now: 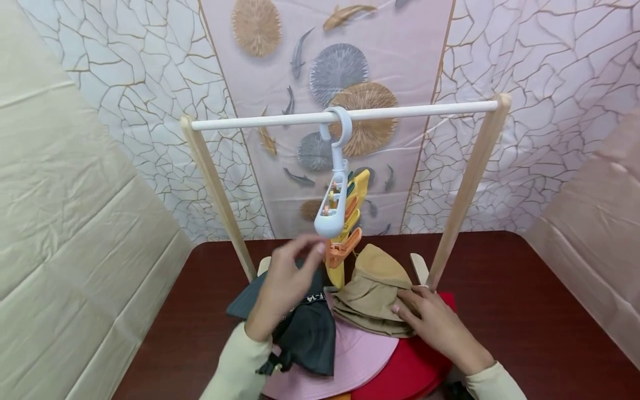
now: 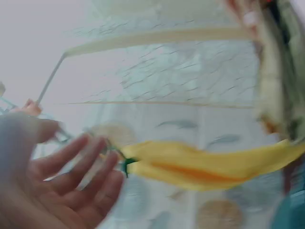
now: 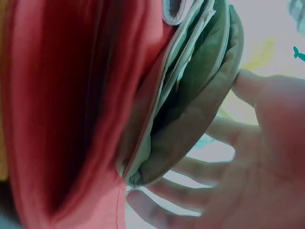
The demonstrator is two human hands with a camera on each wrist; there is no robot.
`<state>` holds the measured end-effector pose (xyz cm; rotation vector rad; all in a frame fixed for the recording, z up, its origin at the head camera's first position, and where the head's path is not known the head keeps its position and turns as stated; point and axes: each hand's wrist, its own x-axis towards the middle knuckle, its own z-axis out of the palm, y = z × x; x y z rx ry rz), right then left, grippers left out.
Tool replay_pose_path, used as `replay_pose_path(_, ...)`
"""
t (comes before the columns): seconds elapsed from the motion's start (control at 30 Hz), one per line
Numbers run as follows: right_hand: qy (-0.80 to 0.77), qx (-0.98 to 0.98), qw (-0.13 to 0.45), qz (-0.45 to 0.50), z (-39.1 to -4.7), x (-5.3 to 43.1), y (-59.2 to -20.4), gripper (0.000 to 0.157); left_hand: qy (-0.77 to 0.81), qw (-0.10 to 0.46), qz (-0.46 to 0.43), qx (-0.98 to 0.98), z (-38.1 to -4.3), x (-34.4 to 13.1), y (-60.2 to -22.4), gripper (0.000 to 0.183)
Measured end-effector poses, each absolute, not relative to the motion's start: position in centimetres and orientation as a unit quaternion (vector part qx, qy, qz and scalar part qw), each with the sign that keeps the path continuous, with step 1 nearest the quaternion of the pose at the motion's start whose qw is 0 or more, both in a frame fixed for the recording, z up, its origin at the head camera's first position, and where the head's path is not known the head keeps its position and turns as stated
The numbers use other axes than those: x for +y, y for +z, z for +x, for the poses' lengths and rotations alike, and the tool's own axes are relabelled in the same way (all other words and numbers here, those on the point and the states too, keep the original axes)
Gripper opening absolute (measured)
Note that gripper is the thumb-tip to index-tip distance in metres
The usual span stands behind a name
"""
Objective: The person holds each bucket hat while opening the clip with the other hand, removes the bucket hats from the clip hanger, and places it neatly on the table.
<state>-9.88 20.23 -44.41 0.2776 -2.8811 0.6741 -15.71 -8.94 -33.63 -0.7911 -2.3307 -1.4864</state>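
A pale blue clip hanger (image 1: 330, 222) hangs from the white rod, carrying orange, yellow and green clips and a folded yellow cloth item (image 2: 200, 164). My left hand (image 1: 287, 283), blurred, is beside the hanger's near end, close to an orange clip (image 1: 342, 247). In the left wrist view its fingers are extended and hold nothing. My right hand (image 1: 435, 322) touches the right side of a khaki bucket hat (image 1: 372, 297) with spread fingers. The right wrist view shows the thumb near the khaki brim (image 3: 190, 129) and the other fingers partly behind it.
Under the khaki hat lie a pink hat (image 1: 360, 355) and a red hat (image 1: 420, 366). A black hat (image 1: 310, 339) lies at the left, by my left forearm. Wooden posts (image 1: 467, 194) hold up the white rod (image 1: 415, 111) over the dark red table (image 1: 530, 311).
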Motion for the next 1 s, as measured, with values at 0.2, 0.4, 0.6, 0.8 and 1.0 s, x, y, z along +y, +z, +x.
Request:
replay_pose_path(0.2, 0.256, -0.941, 0.191, 0.109, -9.7, 19.3, -42.7, 0.016, -0.61, 0.153, -0.351, -0.693, -20.1, -8.8, -28.0, 0.072)
replay_pose_path(0.4, 0.269, -0.922, 0.255, 0.112, -8.7, 18.2, -40.5, 0.01, -0.614, 0.07, -0.438, -0.653, -25.3, -7.2, -26.2, 0.1)
replay_pose_path(0.6, 0.296, -0.893, 0.312, 0.133, -7.2, 17.3, -37.7, 0.017, -0.606, 0.001, -0.527, -0.596, -26.8, -6.0, -26.0, 0.102)
replay_pose_path(0.8, 0.338, -0.847, 0.37, 0.176, -6.3, 16.8, -34.1, 0.025, -0.588, 0.007, -0.507, -0.63, -26.4, -5.8, -26.0, 0.103)
replay_pose_path(1.0, 0.386, -0.771, 0.445, 0.242, -6.2, 15.6, -29.3, 0.022, -0.529, 0.079, -0.478, -0.697, -26.1, -5.9, -26.0, 0.099)
